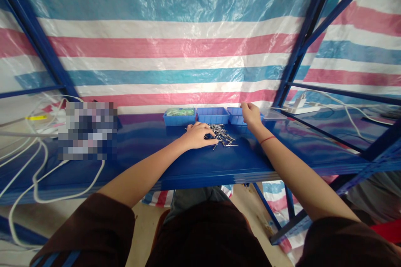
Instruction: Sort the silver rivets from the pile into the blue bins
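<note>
My left hand rests at the left side of a loose pile of thin metal pieces, its thumb and fingers apart around the near edge. These pieces look like rivets or screws; they are too small to tell. My right hand is raised over the right blue bin, fingers curled together; anything in them is hidden. Beside that bin stands the middle blue bin, whose inside looks bare. The left blue bin holds green and white items.
The blue metal table has blue frame posts at both sides. White cables loop over its left part. A clear plastic lid or tray and a white power strip lie to the right. A striped sheet hangs behind.
</note>
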`<state>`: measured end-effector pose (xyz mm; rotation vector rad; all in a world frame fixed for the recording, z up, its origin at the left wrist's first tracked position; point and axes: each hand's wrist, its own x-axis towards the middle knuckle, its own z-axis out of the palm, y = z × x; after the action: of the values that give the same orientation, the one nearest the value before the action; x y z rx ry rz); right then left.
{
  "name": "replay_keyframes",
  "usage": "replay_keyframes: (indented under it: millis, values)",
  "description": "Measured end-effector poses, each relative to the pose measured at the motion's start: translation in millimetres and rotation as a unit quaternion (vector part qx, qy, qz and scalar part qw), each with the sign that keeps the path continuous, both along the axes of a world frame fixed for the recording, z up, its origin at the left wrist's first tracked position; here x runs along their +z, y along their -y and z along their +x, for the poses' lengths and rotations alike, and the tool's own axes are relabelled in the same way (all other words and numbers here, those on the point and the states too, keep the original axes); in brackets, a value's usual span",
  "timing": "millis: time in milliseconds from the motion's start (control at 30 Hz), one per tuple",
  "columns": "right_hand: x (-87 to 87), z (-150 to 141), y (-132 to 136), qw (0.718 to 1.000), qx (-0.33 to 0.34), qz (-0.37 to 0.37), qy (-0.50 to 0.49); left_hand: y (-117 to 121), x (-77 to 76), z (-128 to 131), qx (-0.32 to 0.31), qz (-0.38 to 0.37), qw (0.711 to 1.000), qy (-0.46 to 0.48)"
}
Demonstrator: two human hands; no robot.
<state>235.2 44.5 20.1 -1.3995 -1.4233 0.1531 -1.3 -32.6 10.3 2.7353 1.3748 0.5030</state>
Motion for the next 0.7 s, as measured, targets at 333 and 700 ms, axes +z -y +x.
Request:
replay_keyframes:
  millis: [333,700]
  values:
    - [8.9,-29.6,26.4,0.989,0.087,0.015,0.122,11.8,1.5,7.6,-0.028,0.025,0.999,0.014]
    - [6.1,-34.7,31.9,0.956,0.204,-0.009,0.209,6.8,-2.0,7.6,-0.064,0.069,0.995,-0.024]
